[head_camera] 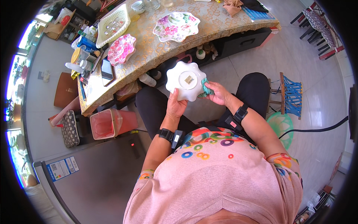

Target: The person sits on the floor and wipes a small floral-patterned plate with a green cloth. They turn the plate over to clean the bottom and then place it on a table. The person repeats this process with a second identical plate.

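Note:
A white scalloped plate (179,71) is held above my lap, its underside with a ring foot and a small sticker facing up. My left hand (177,105) grips the near edge, thumb on the underside. My right hand (217,93) holds a teal cloth (207,88) against the plate's right rim. Beyond, on the table, lie a larger scalloped plate with a floral print (176,27) and a small stack of pink floral scalloped dishes (122,49).
The table (145,56) has a patterned gold cloth. At its left stand a pale plastic basket (113,25), a smartphone (107,72), bottles and a blue can (86,44). A pink bin (103,124) stands left of my legs; a blue-strapped stool (292,96) is at right.

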Demonstrator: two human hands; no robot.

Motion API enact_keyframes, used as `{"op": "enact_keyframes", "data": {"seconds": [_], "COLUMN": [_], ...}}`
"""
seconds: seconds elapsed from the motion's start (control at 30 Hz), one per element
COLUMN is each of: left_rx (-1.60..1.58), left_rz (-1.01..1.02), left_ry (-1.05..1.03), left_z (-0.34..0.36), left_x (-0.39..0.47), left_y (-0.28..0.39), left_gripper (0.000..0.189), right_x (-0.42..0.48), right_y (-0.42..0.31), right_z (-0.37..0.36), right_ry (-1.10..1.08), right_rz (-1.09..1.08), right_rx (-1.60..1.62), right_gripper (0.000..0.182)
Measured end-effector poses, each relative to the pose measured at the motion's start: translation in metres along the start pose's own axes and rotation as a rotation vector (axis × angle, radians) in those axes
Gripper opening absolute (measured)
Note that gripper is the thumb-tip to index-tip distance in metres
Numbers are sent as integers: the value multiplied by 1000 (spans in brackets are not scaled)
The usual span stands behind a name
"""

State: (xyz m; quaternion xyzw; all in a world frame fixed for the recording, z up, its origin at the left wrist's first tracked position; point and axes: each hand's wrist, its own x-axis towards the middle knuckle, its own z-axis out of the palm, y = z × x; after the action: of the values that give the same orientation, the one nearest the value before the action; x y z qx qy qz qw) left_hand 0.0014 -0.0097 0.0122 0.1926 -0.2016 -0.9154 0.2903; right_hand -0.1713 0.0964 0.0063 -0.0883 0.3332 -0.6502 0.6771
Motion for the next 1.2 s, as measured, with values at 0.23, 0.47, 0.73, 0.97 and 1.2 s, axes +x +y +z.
{"op": "enact_keyframes", "data": {"seconds": [0.23,0.47,0.73,0.97,1.2], "left_rx": [33,47,224,517,666], "left_rz": [14,24,-44,-124,-165], "left_ry": [-13,-26,-53,-165,-194], "left_z": [-1,0,-5,-13,-15], "left_x": [-1,-1,-1,1,0], "left_y": [1,1,-4,-15,-19], "left_gripper": [48,47,45,36,33], "right_x": [3,0,13,-7,-5], "right_y": [5,2,1,-15,-12], "right_z": [-6,-4,-18,22,21], "right_ry": [14,38,449,389,105], "right_rz": [27,88,-453,-961,-980], "right_rx": [-1,-226,-687,-1092,-1524], "right_gripper": [30,33,37,43,52]}}
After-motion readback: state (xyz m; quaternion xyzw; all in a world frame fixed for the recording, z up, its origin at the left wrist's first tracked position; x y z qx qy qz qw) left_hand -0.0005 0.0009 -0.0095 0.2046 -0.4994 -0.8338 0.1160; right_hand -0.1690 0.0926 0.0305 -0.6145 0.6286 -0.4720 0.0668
